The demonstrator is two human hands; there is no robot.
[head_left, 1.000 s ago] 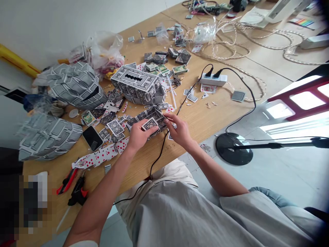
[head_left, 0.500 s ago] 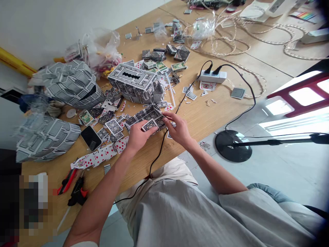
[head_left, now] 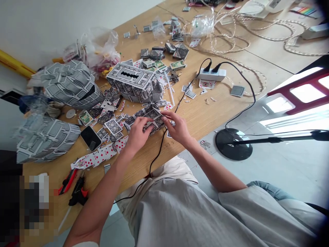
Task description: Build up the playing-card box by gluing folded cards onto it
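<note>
A half-built structure of black-and-white patterned playing cards [head_left: 142, 114] stands at the table's near edge, in front of me. My right hand [head_left: 178, 127] pinches its right end between thumb and fingers. Over its near side is my left hand [head_left: 140, 132], thumb and fingers apart, fingertips at the cards; whether they touch is hard to see. Just behind stands a finished-looking card box [head_left: 133, 82] with a dark wavy slot in its top. Loose playing cards [head_left: 113, 127] lie scattered to the left, beside a strip of joined red-suit cards [head_left: 99, 156].
Two bulky card-covered shapes [head_left: 48, 139] stand at left, near a black phone [head_left: 90, 138]. A glue gun [head_left: 77, 192] and red-handled pliers [head_left: 68, 181] lie at the front left. A power strip [head_left: 212, 74] sits rightward, its black cable [head_left: 162, 147] crossing the table beside my right hand.
My left hand has loosened from the playing card it held, its thumb and fingers now apart over the structure. My right hand keeps its hold at the right end.
</note>
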